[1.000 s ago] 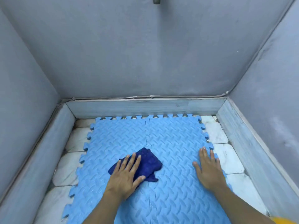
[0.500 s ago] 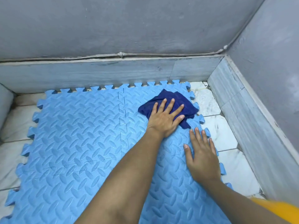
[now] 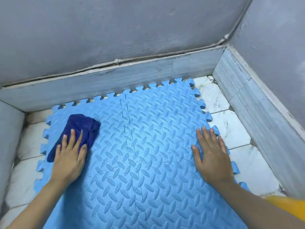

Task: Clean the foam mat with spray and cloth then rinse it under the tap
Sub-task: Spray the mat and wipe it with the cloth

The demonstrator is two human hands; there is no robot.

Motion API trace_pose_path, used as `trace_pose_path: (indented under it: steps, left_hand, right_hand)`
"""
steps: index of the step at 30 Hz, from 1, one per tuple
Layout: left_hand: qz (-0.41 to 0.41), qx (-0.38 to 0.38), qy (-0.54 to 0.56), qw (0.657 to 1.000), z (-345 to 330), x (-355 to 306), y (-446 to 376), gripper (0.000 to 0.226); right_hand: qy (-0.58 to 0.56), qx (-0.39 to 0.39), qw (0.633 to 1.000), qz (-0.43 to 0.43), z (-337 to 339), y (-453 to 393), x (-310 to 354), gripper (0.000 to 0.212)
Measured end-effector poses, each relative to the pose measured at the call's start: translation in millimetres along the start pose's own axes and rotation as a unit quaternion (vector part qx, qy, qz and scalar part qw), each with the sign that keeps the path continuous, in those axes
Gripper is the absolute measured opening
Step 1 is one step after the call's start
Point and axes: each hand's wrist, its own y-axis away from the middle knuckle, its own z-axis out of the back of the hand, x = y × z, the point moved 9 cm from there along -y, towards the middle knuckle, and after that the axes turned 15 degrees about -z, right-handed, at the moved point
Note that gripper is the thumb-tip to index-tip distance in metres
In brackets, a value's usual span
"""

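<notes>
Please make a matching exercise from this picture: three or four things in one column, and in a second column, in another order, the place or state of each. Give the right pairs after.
Things:
1. cloth
2. right hand
3. foam mat
4. left hand

Places or states:
A. lies on the white tiled floor
B. pressed flat on the mat's right edge
C. dark blue, near the mat's left edge
D. rests on the cloth

Pairs: 1-C, 2-B, 3-A, 4-D

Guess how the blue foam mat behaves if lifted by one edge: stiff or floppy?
Probably floppy: the mat is thin foam joined at puzzle seams, so it may fold or separate there. Likely light. The right hand pressing flat suggests it slides on tile.
</notes>
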Motion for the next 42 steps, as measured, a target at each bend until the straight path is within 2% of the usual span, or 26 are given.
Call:
trace_pose_path:
  steps: [3,4,6,9,11,12,14,17,22,25,26,28,30,32,33,34,38,40,42]
  left_hand:
    - [-0.227,0.062,-0.01,0.972,-34.2,-118.9,45.1,0.06]
    - [-0.272,0.068,-0.016,0.96,-40.8,-145.1,45.9,0.058]
    - [-0.249,0.038,-0.022,0.968,-35.2,-157.0,6.1,0.059]
    - [-0.109,0.026,-0.024,0.993,-17.3,-107.6,-82.0,0.063]
    - [-0.01,0.043,0.003,0.999,-10.7,-64.1,-104.1,0.063]
    - [0.014,0.045,0.006,0.999,-10.4,-49.8,-100.3,0.061]
    - [-0.011,0.024,0.002,1.0,-10.8,-40.9,-72.6,0.057]
    - [-0.107,0.005,-0.003,0.994,-21.4,-58.9,15.1,0.055]
    - [-0.244,0.058,-0.031,0.967,-50.2,-103.4,196.9,0.056]
    - [-0.299,0.092,-0.069,0.947,-69.5,-130.1,253.4,0.058]
    - [-0.29,0.102,-0.066,0.949,-70.0,-130.6,245.0,0.059]
    - [-0.246,0.042,-0.095,0.964,-55.1,-112.0,205.4,0.062]
    - [-0.115,-0.019,-0.082,0.99,-34.1,-60.2,154.0,0.066]
    - [0.026,-0.031,-0.054,0.998,-23.2,-4.5,120.6,0.064]
    - [0.058,-0.03,-0.051,0.997,-18.9,8.3,115.2,0.062]
    - [0.053,-0.032,-0.052,0.997,-15.5,8.9,114.1,0.062]
    - [-0.131,-0.022,-0.071,0.989,-31.2,-49.5,169.8,0.062]
    - [-0.247,0.005,-0.072,0.966,-59.0,-95.9,223.1,0.062]
    - [-0.362,0.045,-0.079,0.928,-84.5,-145.6,256.7,0.066]
  right_hand:
    - [0.0,-0.002,1.0,0.003,-0.6,0.3,-0.6,0.06]
    - [-0.002,-0.003,1.0,0.002,-0.6,1.0,0.2,0.061]
    - [-0.01,-0.001,1.0,-0.001,-1.0,1.1,1.4,0.062]
    - [-0.026,0.008,1.0,-0.008,0.6,1.6,0.0,0.065]
    - [-0.025,0.015,0.999,-0.013,0.4,3.0,-0.4,0.065]
    - [-0.022,0.017,0.999,-0.015,0.1,2.9,-0.5,0.065]
    - [-0.02,0.019,0.999,-0.015,-0.6,0.0,0.0,0.064]
    - [-0.016,0.017,1.0,-0.006,-1.3,0.1,-3.5,0.063]
    - [-0.005,0.009,1.0,0.003,-0.6,-2.1,-0.5,0.059]
    - [0.004,0.005,1.0,0.011,-0.3,3.0,1.5,0.054]
    - [0.017,-0.006,1.0,0.014,1.5,4.6,2.1,0.055]
    - [0.053,-0.026,0.998,0.016,6.2,9.2,8.2,0.056]
    - [0.06,-0.006,0.998,0.009,6.1,20.7,10.2,0.05]
    - [0.05,0.026,0.998,0.008,4.9,43.4,0.9,0.051]
    - [0.043,0.041,0.998,0.012,7.6,56.9,-7.9,0.053]
    - [0.038,0.056,0.997,0.021,10.7,71.3,-19.3,0.055]
    - [0.024,0.109,0.993,0.038,15.7,114.0,-62.1,0.059]
    - [0.025,0.078,0.996,0.023,18.4,118.8,-70.8,0.059]
    - [0.017,0.044,0.999,-0.015,21.8,118.0,-78.2,0.059]
